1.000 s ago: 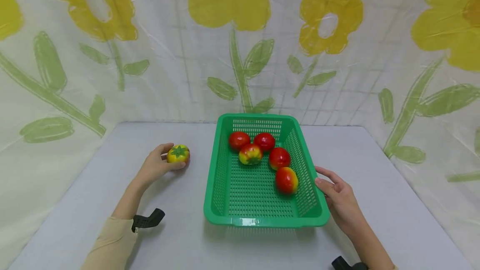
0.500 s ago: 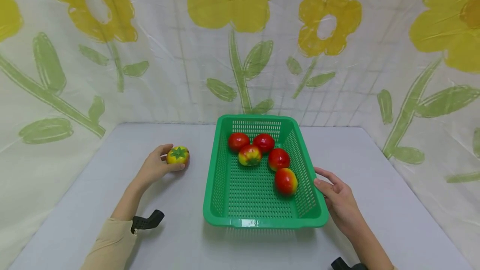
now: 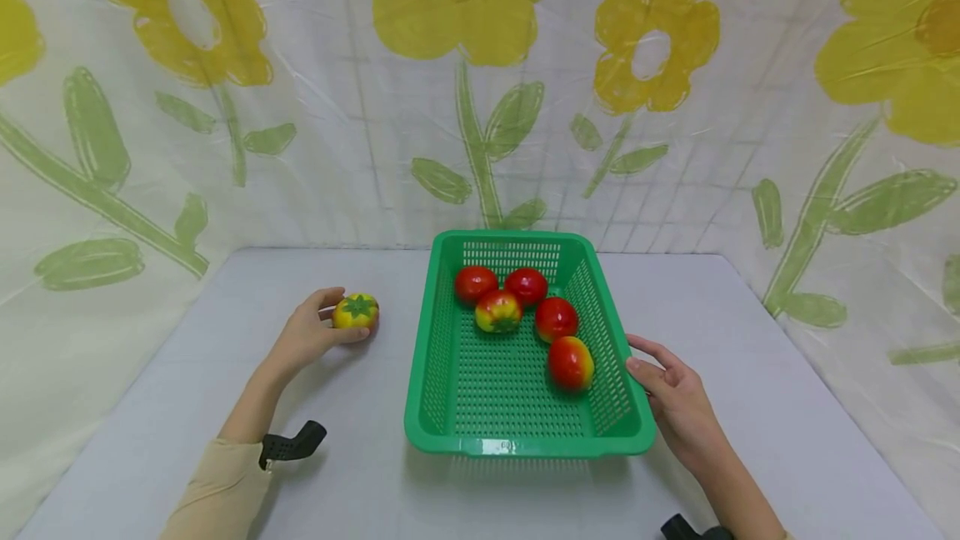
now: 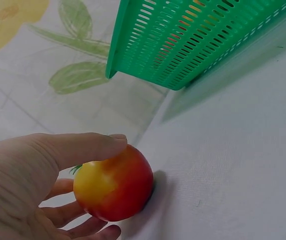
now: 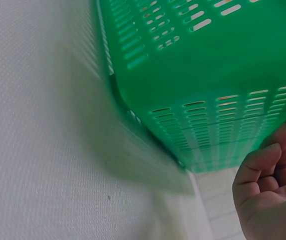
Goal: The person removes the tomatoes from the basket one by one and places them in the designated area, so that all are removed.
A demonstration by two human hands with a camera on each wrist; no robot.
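In the head view, my left hand (image 3: 309, 335) grips a glossy red-and-yellow tomato (image 3: 357, 312) with a green leafy top, on the table left of the basket. Thumb and fingers curl round the tomato (image 4: 116, 186) in the left wrist view, and its lower side sits against its shadow on the table. A green plastic basket (image 3: 540, 446) stands in the middle, with several red and red-yellow tomatoes (image 3: 557, 320) inside. At its right side, my right hand (image 3: 681, 407) holds the rim between thumb and fingers. The right wrist view shows those fingers (image 5: 279, 137) curled at the basket's edge.
The white table (image 3: 345, 473) ends at a hanging cloth (image 3: 322, 148) painted with yellow flowers, which closes off the back and both sides. Black wrist mounts (image 3: 294, 443) are strapped on the forearms. The basket's slotted wall (image 4: 183, 45) rises beyond the left hand.
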